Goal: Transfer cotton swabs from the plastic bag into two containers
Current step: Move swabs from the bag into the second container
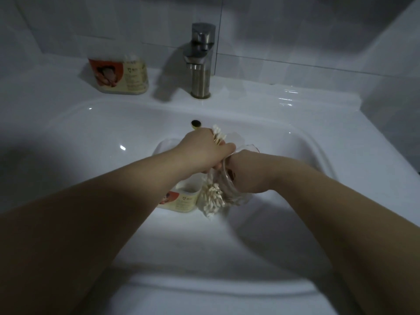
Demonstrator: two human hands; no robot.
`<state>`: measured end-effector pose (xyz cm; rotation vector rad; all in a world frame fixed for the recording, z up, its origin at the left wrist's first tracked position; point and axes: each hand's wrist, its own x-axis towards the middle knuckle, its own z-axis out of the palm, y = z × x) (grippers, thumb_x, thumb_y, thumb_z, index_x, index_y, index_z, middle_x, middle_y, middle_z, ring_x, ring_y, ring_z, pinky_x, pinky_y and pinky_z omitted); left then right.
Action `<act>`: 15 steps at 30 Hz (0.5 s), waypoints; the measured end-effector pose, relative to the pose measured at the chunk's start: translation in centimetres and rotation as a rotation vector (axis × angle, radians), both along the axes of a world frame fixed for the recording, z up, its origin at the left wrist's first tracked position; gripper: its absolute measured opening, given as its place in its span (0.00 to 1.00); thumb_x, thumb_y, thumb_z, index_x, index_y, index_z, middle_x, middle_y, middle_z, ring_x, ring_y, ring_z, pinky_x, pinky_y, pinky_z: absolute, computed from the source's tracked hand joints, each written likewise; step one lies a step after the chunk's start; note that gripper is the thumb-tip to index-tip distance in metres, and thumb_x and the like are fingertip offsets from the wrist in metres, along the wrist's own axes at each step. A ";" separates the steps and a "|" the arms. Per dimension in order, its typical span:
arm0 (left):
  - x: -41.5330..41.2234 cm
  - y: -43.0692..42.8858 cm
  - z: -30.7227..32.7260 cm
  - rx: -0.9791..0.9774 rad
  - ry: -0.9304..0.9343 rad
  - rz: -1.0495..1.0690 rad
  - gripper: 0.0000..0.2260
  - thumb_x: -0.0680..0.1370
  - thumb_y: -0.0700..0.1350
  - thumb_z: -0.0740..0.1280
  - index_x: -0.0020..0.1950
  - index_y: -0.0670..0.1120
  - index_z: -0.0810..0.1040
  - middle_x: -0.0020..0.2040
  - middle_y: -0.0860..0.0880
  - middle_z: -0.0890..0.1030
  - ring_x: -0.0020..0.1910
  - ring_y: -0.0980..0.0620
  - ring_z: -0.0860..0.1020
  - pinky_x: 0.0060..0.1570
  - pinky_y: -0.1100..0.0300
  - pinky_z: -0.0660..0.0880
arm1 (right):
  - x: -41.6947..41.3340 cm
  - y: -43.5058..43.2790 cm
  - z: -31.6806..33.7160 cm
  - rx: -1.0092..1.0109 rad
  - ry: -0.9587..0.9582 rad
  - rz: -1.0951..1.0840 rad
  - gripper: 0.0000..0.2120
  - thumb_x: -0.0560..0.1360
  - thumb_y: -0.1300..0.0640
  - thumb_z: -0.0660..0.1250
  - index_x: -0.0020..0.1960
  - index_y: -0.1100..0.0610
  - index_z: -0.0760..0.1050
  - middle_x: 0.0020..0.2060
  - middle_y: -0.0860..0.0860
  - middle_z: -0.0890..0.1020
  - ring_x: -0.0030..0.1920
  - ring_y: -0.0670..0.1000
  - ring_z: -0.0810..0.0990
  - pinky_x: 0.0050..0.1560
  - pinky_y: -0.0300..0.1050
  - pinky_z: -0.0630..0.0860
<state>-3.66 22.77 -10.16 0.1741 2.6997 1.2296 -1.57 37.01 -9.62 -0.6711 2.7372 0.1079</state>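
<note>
A white ceramic basin [284, 155] sits under a pale tiled wall [295, 30] in dim light, with a brushed-metal faucet [201, 62] at 12 o'clock. On the rim at 10 o'clock stands a second container [119, 75]; its red-and-cream label is too blurred to read. At the centre, the left hand [204, 151] grips a bundle of cotton swabs [218, 137] above the open container [181, 200]. The plastic bag [227, 180], with more swabs inside, hangs beside it at the right hand [244, 164], whose fingers are hidden.
</note>
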 end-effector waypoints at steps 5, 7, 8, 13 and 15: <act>0.1 -0.1 0.6 0.083 0.046 0.021 0.18 0.78 0.56 0.70 0.32 0.46 0.78 0.29 0.50 0.84 0.34 0.48 0.85 0.34 0.60 0.76 | -0.6 0.9 1.0 -0.057 0.094 -0.052 0.15 0.72 0.64 0.62 0.31 0.52 0.64 0.27 0.49 0.70 0.29 0.49 0.69 0.32 0.43 0.63; 0.2 0.1 0.8 0.062 0.060 -0.005 0.18 0.78 0.56 0.69 0.32 0.47 0.78 0.30 0.51 0.84 0.29 0.53 0.83 0.35 0.60 0.76 | -0.7 1.5 1.5 -0.066 0.074 -0.082 0.13 0.72 0.65 0.62 0.32 0.52 0.65 0.28 0.47 0.72 0.30 0.47 0.71 0.30 0.42 0.64; 0.2 0.1 0.8 0.044 0.068 -0.017 0.18 0.78 0.55 0.69 0.32 0.48 0.77 0.28 0.52 0.83 0.26 0.57 0.80 0.33 0.61 0.74 | -0.7 1.6 1.7 -0.063 0.065 -0.088 0.13 0.72 0.65 0.61 0.33 0.52 0.66 0.28 0.46 0.73 0.30 0.48 0.73 0.30 0.41 0.65; 0.3 0.1 0.8 -0.009 0.103 -0.099 0.14 0.74 0.44 0.70 0.33 0.48 0.69 0.29 0.53 0.72 0.31 0.54 0.72 0.31 0.61 0.66 | -0.5 1.7 1.7 -0.080 0.068 -0.044 0.10 0.78 0.61 0.59 0.38 0.54 0.69 0.38 0.52 0.78 0.42 0.56 0.75 0.42 0.45 0.68; 0.3 0.0 0.7 -0.105 0.145 -0.112 0.16 0.73 0.42 0.70 0.31 0.48 0.65 0.29 0.53 0.70 0.31 0.54 0.70 0.27 0.66 0.62 | -0.4 1.6 1.9 -0.119 0.039 -0.039 0.11 0.80 0.59 0.60 0.39 0.50 0.72 0.41 0.52 0.80 0.44 0.56 0.76 0.44 0.45 0.68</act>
